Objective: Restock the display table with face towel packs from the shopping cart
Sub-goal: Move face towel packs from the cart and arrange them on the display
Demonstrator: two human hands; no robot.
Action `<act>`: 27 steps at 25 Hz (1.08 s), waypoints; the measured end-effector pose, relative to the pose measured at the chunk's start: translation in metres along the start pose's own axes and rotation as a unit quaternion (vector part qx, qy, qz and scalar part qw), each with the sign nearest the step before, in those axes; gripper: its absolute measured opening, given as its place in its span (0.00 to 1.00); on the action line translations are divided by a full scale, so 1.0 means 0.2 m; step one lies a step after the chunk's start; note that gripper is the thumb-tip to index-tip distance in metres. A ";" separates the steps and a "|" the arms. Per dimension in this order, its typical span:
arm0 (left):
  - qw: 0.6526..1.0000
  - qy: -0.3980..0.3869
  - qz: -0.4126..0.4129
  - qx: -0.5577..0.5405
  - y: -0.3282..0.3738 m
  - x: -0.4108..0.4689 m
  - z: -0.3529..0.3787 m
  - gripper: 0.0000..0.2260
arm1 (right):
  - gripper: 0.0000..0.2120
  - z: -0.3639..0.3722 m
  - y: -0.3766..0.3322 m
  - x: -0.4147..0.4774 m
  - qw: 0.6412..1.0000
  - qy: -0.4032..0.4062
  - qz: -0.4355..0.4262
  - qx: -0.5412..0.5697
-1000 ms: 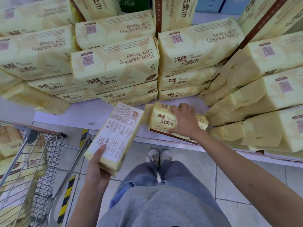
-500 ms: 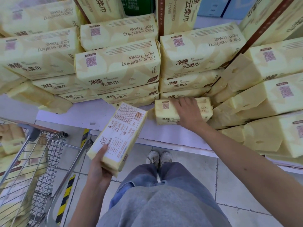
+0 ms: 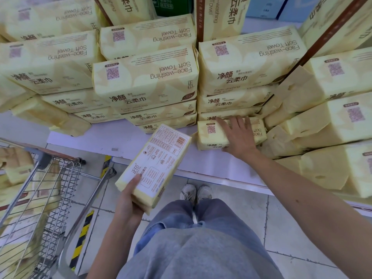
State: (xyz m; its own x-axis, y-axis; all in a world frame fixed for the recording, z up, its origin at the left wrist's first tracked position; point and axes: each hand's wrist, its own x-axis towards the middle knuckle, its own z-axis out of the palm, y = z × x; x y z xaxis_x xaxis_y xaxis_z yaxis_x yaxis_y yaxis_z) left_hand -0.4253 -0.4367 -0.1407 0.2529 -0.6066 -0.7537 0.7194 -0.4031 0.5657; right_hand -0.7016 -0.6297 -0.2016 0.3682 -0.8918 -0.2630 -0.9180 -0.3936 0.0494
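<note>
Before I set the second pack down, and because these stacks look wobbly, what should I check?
1. The placed pack lies flat on the display table: ok.
2. The right hand is clear of it: not ok, fingers rest on top.
3. Grip of the left hand on the held pack: ok.
4. Bare table space left of the placed pack: ok.
5. The neighbouring stacks are stable: cannot tell.

- Pale grey tiled floor (image 3: 291, 228) is stretching across the lower view.
- Yellow-and-black striped hazard strip (image 3: 81, 240) is lying at lower left.
- Dark green carton (image 3: 173, 6) and pale blue cartons (image 3: 263, 7) are standing at the top edge.
</note>
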 end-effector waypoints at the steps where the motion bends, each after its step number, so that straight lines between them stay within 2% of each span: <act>1: 1.000 0.000 0.001 0.003 0.00 0.00 0.01 0.12 | 0.54 0.00 0.01 0.00 1.000 -0.003 0.000 0.009; 11: 1.000 -0.005 -0.003 0.012 -0.01 0.01 0.05 0.09 | 0.50 -0.01 0.02 -0.01 1.000 -0.003 0.029 0.009; 15: 0.999 -0.021 -0.016 0.034 0.00 0.00 0.04 0.13 | 0.48 -0.07 -0.06 -0.08 0.993 -0.010 0.087 0.074; 17: 0.998 -0.028 -0.021 0.054 0.01 0.00 0.04 0.17 | 0.40 -0.13 -0.13 -0.15 0.973 0.033 0.115 0.196; 18: 0.997 -0.031 -0.023 0.066 0.02 -0.01 0.05 0.18 | 0.34 -0.17 -0.16 -0.18 0.936 0.037 0.146 0.317; 19: 0.996 -0.034 -0.022 0.083 0.02 -0.01 0.06 0.20 | 0.29 -0.23 -0.20 -0.21 0.867 0.010 0.198 0.457; 20: 0.993 -0.039 -0.016 0.108 0.03 -0.01 0.07 0.22 | 0.25 -0.28 -0.22 -0.23 0.774 -0.051 0.245 0.582; 21: 0.989 -0.048 -0.002 0.140 0.05 0.00 0.09 0.26 | 0.26 -0.34 -0.23 -0.25 0.695 -0.126 0.276 0.652; 22: 0.983 -0.064 0.019 0.173 0.07 0.00 0.11 0.29 | 0.28 -0.38 -0.23 -0.27 0.649 -0.196 0.279 0.680; 24: 0.962 -0.108 0.070 0.240 0.13 0.02 0.16 0.38 | 0.32 -0.43 -0.19 -0.30 0.582 -0.274 0.264 0.718; 27: 0.919 -0.185 0.127 0.323 0.24 0.05 0.24 0.39 | 0.41 -0.44 -0.12 -0.34 0.511 -0.285 0.268 0.765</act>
State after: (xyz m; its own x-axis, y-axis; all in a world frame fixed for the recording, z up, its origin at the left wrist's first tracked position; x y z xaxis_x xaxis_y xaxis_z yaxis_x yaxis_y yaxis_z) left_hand -0.4188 -0.4943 -0.1055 0.0361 -0.8813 -0.4713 0.1035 -0.4657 0.8789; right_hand -0.6909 -0.5794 -0.1005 0.3001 -0.3979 -0.8670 -0.0659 0.8981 -0.4349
